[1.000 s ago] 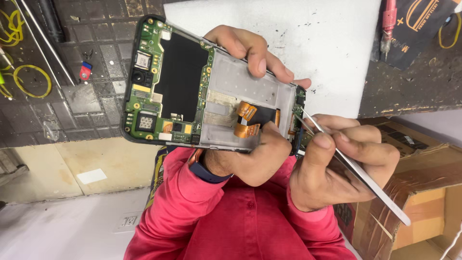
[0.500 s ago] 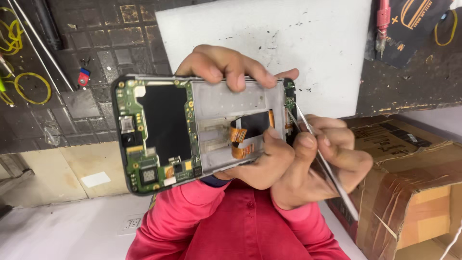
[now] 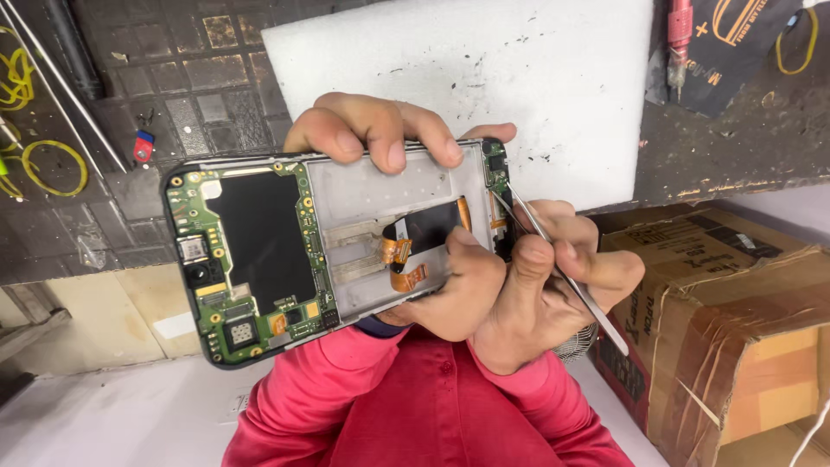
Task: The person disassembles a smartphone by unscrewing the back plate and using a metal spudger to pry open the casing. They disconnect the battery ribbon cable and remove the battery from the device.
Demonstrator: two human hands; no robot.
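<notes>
Phone: an opened smartphone [image 3: 337, 251] with its back cover off, held flat and lengthwise between both hands, above the red-sleeved forearms.
Phone make-up: a dark rounded frame; a green circuit board [image 3: 216, 294] with gold contacts and small chips at the end away from the right hand; a black rectangular shield on that board; a pale grey metal midframe in the middle; orange flex ribbons [image 3: 399, 264] curling just beside the left thumb.
Left hand: the left hand [image 3: 406, 173] is clenched on the phone, fingers curled over the far long edge, thumb pressing the near side of the midframe.
Right hand: the right hand [image 3: 553, 285] is closed in a pinch on thin metal tweezers [image 3: 562, 272], and its knuckles lie against the left thumb.
Tweezers: slim, shiny steel, slanted; the tips touch the small green board at the phone's end nearest the right hand.
Beyond the hands: a white foam sheet [image 3: 536, 78], speckled with dark bits, on a dark, grimy tabletop [image 3: 173, 86].
Right of the right hand: a brown cardboard box [image 3: 735, 320] bound with glossy tape.
Left of the left hand: yellow wire loops [image 3: 52, 169] and thin metal rods.
Far right corner: a red-handled tool [image 3: 680, 35] on a black mat.
</notes>
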